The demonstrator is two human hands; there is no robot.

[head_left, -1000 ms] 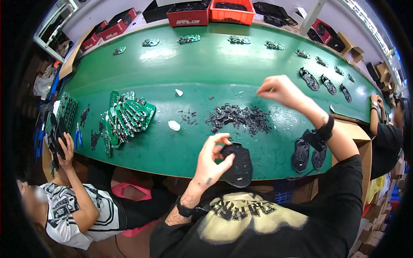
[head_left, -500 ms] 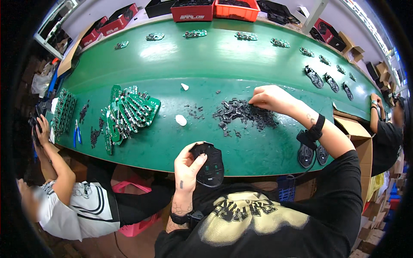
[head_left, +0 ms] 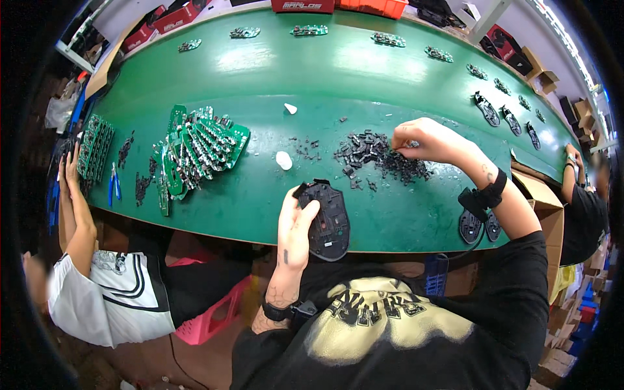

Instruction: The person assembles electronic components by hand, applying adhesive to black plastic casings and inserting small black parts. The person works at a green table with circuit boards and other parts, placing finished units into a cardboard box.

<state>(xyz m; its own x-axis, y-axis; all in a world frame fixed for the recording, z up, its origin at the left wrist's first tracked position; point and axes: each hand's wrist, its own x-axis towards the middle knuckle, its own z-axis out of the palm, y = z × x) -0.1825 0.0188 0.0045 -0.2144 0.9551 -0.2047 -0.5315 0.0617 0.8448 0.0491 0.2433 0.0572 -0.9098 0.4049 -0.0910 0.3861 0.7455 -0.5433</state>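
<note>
My left hand [head_left: 294, 231] grips a black mouse base shell [head_left: 330, 227] at the table's front edge, thumb over its upper left side. Its inside faces up, with ribs and slots showing. My right hand [head_left: 426, 142] is at the right part of a heap of small black plastic pieces [head_left: 372, 151]. Thumb and fingers are pinched together there; whatever they hold is too small to make out. Fewer loose black pieces [head_left: 304, 148] are scattered left of the heap, near a white oval piece [head_left: 283, 160] and a white cone-like piece [head_left: 290, 108].
Green circuit boards [head_left: 205, 146] are stacked at the left, with blue-handled pliers [head_left: 114, 184] beyond. More boards [head_left: 309, 30] and black mouse shells [head_left: 510, 119] line the far belt. Two shells [head_left: 470, 227] lie by my right forearm, near a cardboard box [head_left: 539, 195]. Co-workers sit on both sides.
The whole view has shifted slightly. My left hand has brought the mouse shell a little forward and turned it so more of its inside shows. My right hand stays pinched at the heap.
</note>
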